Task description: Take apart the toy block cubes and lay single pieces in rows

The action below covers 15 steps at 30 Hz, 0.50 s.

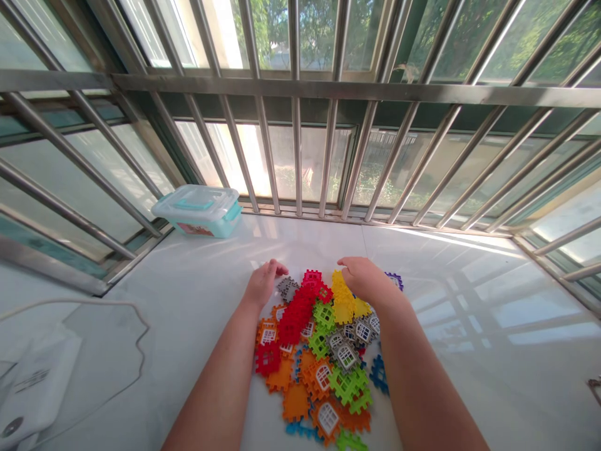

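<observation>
A pile of interlocking plastic building tiles lies on the white floor between my arms. My left hand [263,283] is at the pile's far left edge, fingers stretched toward the right, close beside a grey tile [288,289]. Nothing shows in its grasp. My right hand [369,277] hovers over or rests on the yellow tiles [342,297], its fingers pointing left; I cannot tell whether they touch. Red tiles [295,316] run in an overlapping row through the middle. Orange tiles [297,401], green tiles [350,383] and grey window tiles [345,354] lie nearer to me.
A clear-lidded turquoise storage box [200,212] stands at the back left against the metal railing [300,89]. A white device [42,382] with a cable [141,341] lies at the left. A purple tile [395,280] and a blue tile [378,374] lie by my right arm.
</observation>
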{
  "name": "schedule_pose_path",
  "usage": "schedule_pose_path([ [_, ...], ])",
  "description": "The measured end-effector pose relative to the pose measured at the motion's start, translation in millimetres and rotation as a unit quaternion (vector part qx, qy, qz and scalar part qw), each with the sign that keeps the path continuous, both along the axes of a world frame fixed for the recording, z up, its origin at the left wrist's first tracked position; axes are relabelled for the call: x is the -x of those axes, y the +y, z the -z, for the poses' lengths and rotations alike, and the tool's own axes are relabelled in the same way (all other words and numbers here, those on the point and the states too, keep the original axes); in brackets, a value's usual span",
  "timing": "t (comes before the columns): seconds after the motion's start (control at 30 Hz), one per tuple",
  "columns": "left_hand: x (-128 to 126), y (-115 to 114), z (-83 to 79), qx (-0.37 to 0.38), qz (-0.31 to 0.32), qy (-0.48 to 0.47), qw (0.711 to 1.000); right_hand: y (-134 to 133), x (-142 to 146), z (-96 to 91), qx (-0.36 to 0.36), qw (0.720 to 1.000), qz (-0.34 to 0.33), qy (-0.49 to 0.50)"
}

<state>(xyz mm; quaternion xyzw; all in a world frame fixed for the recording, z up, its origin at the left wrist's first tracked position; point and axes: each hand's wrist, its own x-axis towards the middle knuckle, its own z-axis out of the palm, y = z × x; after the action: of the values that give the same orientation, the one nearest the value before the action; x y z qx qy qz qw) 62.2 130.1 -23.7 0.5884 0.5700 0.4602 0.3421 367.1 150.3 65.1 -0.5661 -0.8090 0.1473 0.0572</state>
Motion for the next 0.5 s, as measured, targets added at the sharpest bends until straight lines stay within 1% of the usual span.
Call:
schedule_pose_path([
  [0.1,0.1,0.4,1.5,0.001,-0.002,-0.010,1.000,-2.0,3.8,6.5,0.020,1.000,0.001,-0.019],
  [0.17,0.4,0.6,1.9,0.001,-0.003,-0.009,1.000,-3.4,3.2,4.9,0.037,0.999,0.010,-0.009],
  [0.27,0.6,0.7,1.6,0.001,-0.001,-0.001,1.000,-3.2,-5.9,-4.9,0.020,0.999,0.035,0.019],
  [0.37,0.1,0.4,0.5,0.003,0.000,-0.004,1.000,-1.4,-21.8,-16.1,-0.004,0.997,0.069,0.014],
  [0.43,-0.7,0.0,-0.9,0.007,-0.001,-0.009,1.000,-0.8,-32.2,-21.1,0.007,0.995,0.095,0.001],
  [0.5,-1.4,-0.4,-2.5,0.008,-0.003,-0.008,1.000,-1.3,-40.1,-24.1,0.034,0.993,0.113,-0.011],
])
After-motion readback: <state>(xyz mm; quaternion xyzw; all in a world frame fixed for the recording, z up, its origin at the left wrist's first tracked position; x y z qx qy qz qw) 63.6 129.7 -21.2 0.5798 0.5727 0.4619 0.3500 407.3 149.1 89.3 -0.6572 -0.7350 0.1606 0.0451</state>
